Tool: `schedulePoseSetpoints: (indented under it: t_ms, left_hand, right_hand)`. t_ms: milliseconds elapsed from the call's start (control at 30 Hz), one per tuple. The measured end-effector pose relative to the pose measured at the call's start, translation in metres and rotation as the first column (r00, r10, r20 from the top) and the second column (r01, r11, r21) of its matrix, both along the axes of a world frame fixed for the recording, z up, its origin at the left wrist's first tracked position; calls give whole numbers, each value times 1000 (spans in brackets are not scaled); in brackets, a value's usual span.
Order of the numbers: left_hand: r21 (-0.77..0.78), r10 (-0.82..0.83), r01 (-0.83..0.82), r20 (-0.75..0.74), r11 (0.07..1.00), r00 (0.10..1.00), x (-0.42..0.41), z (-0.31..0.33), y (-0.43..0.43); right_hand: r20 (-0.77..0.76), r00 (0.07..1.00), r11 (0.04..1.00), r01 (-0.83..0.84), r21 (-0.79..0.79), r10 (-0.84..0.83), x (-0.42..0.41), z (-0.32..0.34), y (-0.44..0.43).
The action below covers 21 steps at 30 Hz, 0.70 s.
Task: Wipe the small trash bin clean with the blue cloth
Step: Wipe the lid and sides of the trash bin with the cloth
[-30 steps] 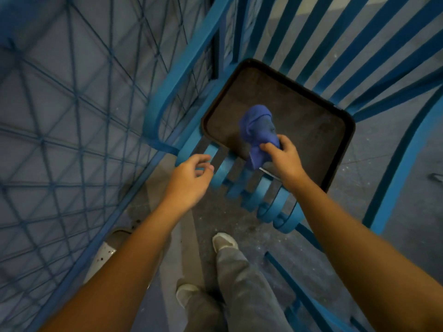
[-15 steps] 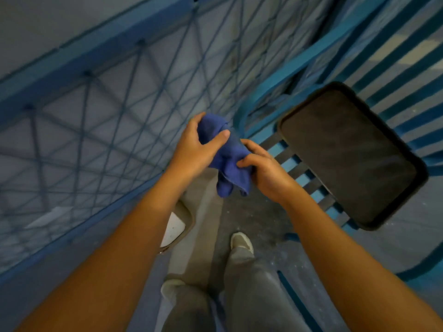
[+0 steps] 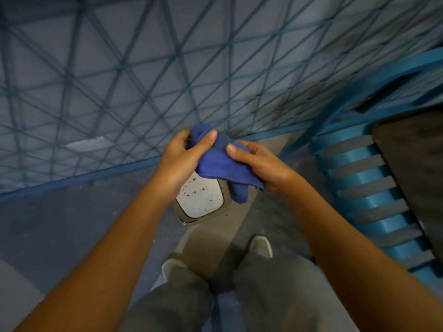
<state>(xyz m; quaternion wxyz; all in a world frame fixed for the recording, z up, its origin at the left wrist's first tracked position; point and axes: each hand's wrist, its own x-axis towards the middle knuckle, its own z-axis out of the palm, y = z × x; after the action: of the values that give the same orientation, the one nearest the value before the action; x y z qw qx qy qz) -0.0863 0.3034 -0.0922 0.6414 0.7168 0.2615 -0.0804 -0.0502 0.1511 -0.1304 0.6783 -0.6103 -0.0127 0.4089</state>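
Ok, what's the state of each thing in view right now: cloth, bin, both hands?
blue cloth: bunched, held up between both hands, one end hanging down.
left hand: grips the cloth's upper end, thumb over it.
right hand: grips the cloth's other side, thumb on top.
small trash bin: upright on the floor below the hands, open, dark specks inside.

One bin (image 3: 200, 200) on the floor. Above the bin, two hands, a left hand (image 3: 183, 156) and a right hand (image 3: 259, 164), with one blue cloth (image 3: 220, 164) gripped between. Nearer than the bin, two shoes (image 3: 261, 245) and two trouser legs (image 3: 179, 303). Behind the bin, one wire fence (image 3: 119, 80). Right of the bin, one blue slatted frame (image 3: 359, 178) and one dark panel (image 3: 412, 164).
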Motion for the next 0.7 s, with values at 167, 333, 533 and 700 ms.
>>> schedulePoseSetpoints:
  t_ms: [167,333,533,700]
  left_hand:
    - [-55,108,-106,33,993,994,-28,-35,25]
    - [-70,197,-192,78,979,977,-54,-51,29]
    - [-56,241,-237,92,970,966,-97,-36,14]
    - [12,182,-183,74,983,980,-138,-14,-7]
  right_hand:
    - [52,991,992,-127,-5,127,-6,-27,22]
    - [93,975,978,-197,-62,203,-25,-38,33]
    - [159,959,972,-230,-47,235,-67,-12,20]
    - [35,990,974,-139,180,134,-110,15,1]
